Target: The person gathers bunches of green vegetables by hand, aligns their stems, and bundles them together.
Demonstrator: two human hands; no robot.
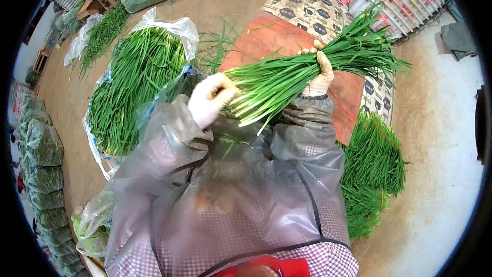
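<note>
Bunch (279, 79), no band visible, is upper centre, grasped by the right hand (323, 74); left hand (210, 97) curls at its ends, grip unclear. Banded bundles (373, 156), lower right, look done; loose pile (136, 84), upper left, looks undone.

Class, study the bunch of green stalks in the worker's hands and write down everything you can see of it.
The bunch of green stalks is made of long, slim, fresh-looking plant strands, pale at the stem ends and darker green towards the leafy, fanned-out tips. It is held aloft, slanting with its tips to the upper right; a few pale ends poke out below. The right hand grips around it; the left hand is at the pale ends, its exact hold unclear.
</note>
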